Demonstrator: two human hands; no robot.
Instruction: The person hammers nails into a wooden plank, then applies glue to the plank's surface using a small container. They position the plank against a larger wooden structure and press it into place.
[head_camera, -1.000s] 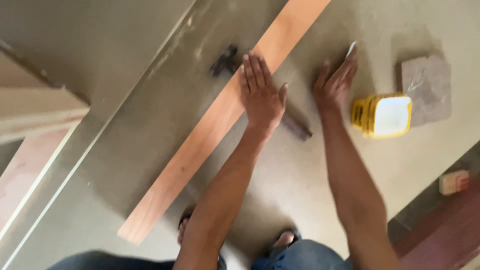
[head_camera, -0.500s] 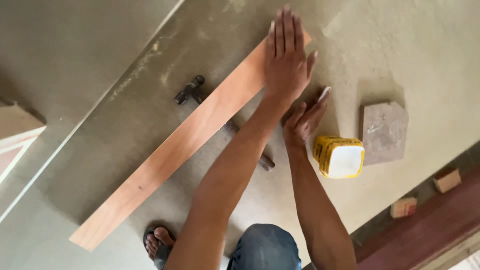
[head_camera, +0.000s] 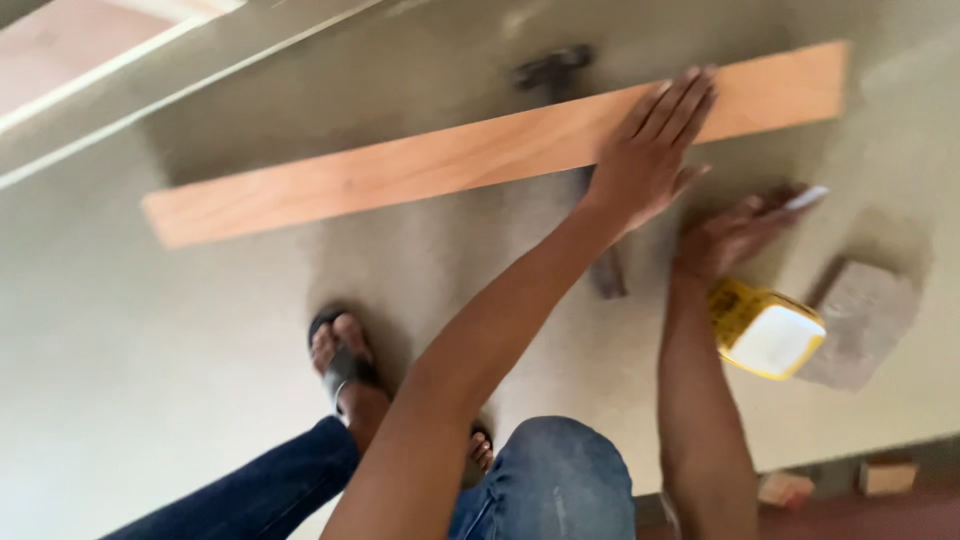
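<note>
Wooden plank (head_camera: 480, 155) flat under splayed left grip (head_camera: 650, 150); right grip (head_camera: 735, 235) just beside, pinching white sliver (head_camera: 805, 198).

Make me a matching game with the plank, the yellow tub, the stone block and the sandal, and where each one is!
Things:
1. wooden plank
2. yellow tub
3. stone block
4. sandal

Places:
A. on the person's foot
B. under the flat left hand
C. far right on the floor, beside the tub
D. just below the right hand

Pairs: 1-B, 2-D, 3-C, 4-A
</note>
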